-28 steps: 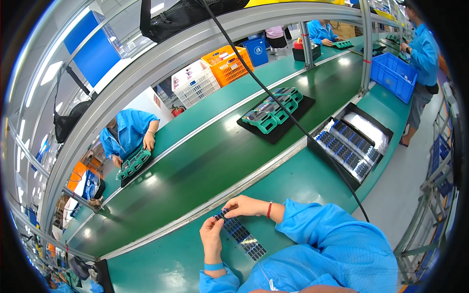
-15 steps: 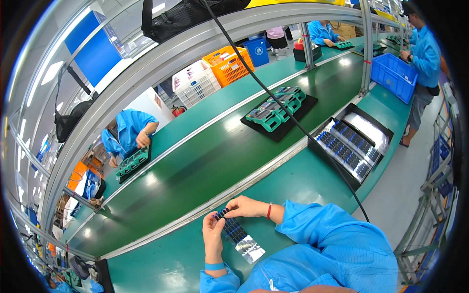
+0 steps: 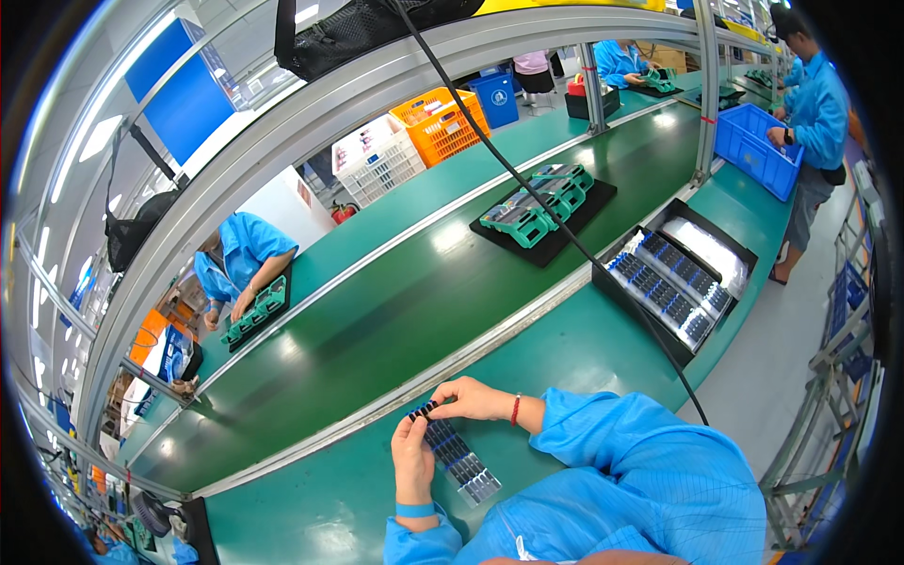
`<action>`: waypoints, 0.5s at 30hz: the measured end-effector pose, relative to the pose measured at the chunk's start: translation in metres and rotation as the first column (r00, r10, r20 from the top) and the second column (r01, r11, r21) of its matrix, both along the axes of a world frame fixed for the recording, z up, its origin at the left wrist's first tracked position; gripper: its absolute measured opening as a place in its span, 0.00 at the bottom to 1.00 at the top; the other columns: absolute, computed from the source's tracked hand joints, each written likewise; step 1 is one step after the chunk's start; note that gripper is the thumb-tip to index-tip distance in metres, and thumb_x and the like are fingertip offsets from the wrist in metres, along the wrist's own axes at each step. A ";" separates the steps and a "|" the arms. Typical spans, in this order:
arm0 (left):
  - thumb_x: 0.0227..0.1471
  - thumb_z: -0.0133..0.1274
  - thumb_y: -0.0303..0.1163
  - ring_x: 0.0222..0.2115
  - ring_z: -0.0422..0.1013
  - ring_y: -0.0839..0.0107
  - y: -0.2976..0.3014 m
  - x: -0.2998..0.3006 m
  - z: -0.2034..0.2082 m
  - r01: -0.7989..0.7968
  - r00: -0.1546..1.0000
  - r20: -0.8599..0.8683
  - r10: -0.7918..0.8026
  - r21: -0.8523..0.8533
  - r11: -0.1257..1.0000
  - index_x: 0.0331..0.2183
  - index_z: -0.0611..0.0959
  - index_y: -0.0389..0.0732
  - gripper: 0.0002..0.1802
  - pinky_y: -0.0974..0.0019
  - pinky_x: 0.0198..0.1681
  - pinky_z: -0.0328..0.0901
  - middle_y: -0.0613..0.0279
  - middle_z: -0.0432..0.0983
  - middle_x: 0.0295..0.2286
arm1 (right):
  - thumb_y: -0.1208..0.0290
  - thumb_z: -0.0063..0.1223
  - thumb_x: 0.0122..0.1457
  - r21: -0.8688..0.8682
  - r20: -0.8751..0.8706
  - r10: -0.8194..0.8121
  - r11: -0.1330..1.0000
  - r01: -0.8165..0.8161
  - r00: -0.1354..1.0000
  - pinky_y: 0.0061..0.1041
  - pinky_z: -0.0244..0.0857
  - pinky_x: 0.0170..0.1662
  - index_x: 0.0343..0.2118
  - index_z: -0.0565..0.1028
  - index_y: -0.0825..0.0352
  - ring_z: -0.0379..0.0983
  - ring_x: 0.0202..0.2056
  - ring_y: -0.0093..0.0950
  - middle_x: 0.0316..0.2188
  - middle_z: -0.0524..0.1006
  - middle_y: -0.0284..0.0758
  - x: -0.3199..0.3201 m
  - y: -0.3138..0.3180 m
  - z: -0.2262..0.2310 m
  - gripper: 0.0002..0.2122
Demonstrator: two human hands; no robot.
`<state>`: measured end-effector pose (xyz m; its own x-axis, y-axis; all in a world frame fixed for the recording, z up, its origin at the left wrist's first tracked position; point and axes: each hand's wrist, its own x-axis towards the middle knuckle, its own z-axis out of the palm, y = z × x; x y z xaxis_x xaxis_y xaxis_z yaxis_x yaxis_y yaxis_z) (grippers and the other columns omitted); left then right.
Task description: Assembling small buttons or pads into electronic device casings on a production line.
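A clear, shiny sheet with rows of small black pieces and blue marks hangs between my hands, slanting down toward my body over the green bench. My left hand pinches its upper left edge between thumb and fingers. At the top end, the bent fingers of my right hand press together on the same sheet. My right fingertips partly cover the top row. What they grip exactly is too small to tell.
To the right, a black box holds similar sheets. Beyond the bench edge, a black board with green frames lies on the green conveyor belt. A black cable crosses the view. A blue bin stands far right; co-workers sit across.
The sheet has tilted slightly, and its lower end now shows dark rows instead of bright glare. On the belt, the board has shifted slightly right. The co-worker at left has lowered a hand.
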<state>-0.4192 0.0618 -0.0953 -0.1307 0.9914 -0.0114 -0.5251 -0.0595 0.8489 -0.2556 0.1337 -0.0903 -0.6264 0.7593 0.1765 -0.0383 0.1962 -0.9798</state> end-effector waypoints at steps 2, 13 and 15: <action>0.51 0.55 0.23 0.27 0.69 0.81 0.000 0.001 0.000 0.006 0.999 0.053 -0.005 -0.027 1.000 0.31 0.79 0.36 0.03 0.77 0.33 0.62 0.67 0.76 0.27 | 0.67 0.59 0.52 -0.031 -0.012 0.001 1.000 -0.001 1.000 0.18 0.63 0.39 0.34 0.77 0.67 0.69 0.34 0.16 0.30 0.77 0.28 0.003 0.001 -0.001 0.10; 0.50 0.54 0.21 0.24 0.65 0.84 0.004 0.007 -0.011 -0.134 0.927 -0.334 0.172 0.133 0.982 0.23 0.78 0.40 0.05 0.77 0.29 0.59 0.72 0.72 0.22 | 0.71 0.57 0.54 -0.330 -0.120 0.048 0.940 -0.085 0.992 0.19 0.63 0.44 0.37 0.76 0.68 0.69 0.38 0.18 0.36 0.75 0.29 0.007 0.004 -0.009 0.10; 0.50 0.54 0.21 0.24 0.65 0.83 0.004 0.008 -0.011 -0.133 0.929 -0.331 0.168 0.125 0.983 0.23 0.78 0.39 0.05 0.77 0.29 0.59 0.72 0.72 0.22 | 0.73 0.58 0.53 -0.328 -0.173 0.029 0.941 -0.085 0.985 0.18 0.64 0.44 0.36 0.75 0.68 0.69 0.38 0.18 0.36 0.75 0.29 0.007 0.004 -0.011 0.09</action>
<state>-0.4111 0.0663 -0.1058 -0.2576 0.9535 0.1563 -0.1856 -0.2076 0.9605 -0.2489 0.1372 -0.1012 -0.6545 0.7557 0.0231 -0.2042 -0.1472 -0.9678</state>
